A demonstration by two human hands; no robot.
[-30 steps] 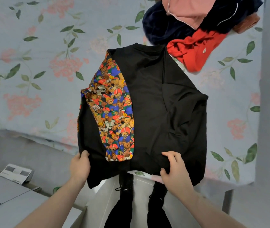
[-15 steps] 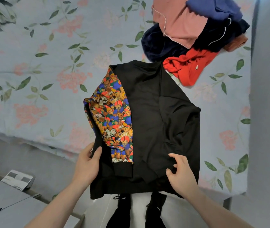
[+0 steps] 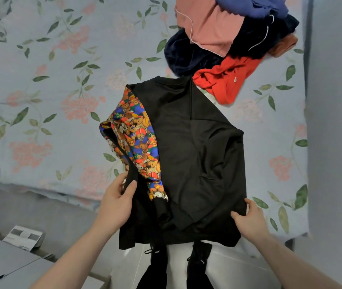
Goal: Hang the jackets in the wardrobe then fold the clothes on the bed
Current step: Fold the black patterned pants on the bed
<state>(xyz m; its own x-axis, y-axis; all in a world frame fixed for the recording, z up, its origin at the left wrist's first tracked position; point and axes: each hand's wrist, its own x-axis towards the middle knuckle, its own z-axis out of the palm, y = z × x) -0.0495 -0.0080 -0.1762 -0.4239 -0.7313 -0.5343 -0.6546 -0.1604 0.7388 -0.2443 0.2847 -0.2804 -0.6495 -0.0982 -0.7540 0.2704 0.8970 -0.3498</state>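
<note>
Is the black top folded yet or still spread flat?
Partly folded: the black top has its bear-print sleeve and right side turned in over the body. Left hand and right hand grip its lower edges.

Black sweatshirt (image 3: 197, 155) with teddy-bear print sleeve (image 3: 138, 142) is being held at its near hem over the floral bed (image 3: 40, 90): left hand (image 3: 117, 202) is pinching the left edge, right hand (image 3: 250, 221) is gripping the right corner. Clothes pile (image 3: 228, 38) is lying beyond it.
</note>
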